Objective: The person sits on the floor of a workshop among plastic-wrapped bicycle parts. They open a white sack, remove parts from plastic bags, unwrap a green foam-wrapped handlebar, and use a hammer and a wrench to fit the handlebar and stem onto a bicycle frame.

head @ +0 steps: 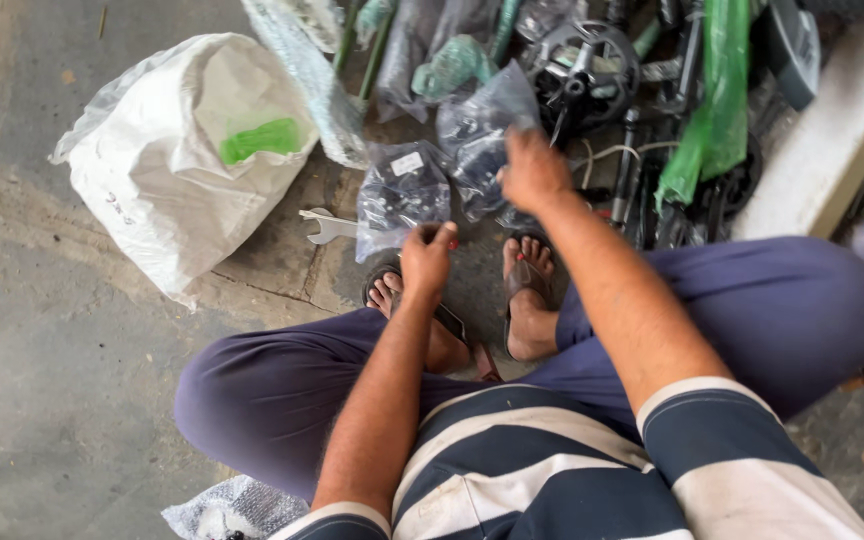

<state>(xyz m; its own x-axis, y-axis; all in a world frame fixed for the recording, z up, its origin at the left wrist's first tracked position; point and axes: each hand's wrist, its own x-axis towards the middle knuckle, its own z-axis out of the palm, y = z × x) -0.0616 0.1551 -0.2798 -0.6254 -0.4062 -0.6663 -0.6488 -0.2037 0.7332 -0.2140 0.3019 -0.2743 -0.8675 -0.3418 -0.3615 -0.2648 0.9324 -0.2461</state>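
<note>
Grey, cracked concrete floor (72, 380) is seen from above, with a person squatting on it in dark trousers, a striped shirt and sandals. Two clear plastic bags of dark parts are held just in front of the feet. The nearer bag (402, 195), marked by a small white label, is pinched at its lower edge by the left hand (427, 258), whose fingers are closed on the plastic. The second bag (477, 140), just beside and slightly beyond the first, is gripped at its right edge by the right hand (532, 170), which is also closed around the plastic. Both bags rest partly on the floor and seem to touch each other.

A silver spanner (327, 227) is laid flat on the concrete just left of the labelled bag. Further left, a large white sack (162, 170) is seen, with a green wrapped piece (260, 138) showing at its opening. Behind the bags, a heap of black bicycle parts (592, 65) and green plastic wrapping (717, 110) is piled. A bubble-wrapped bundle (232, 510) lies beside the left knee.
</note>
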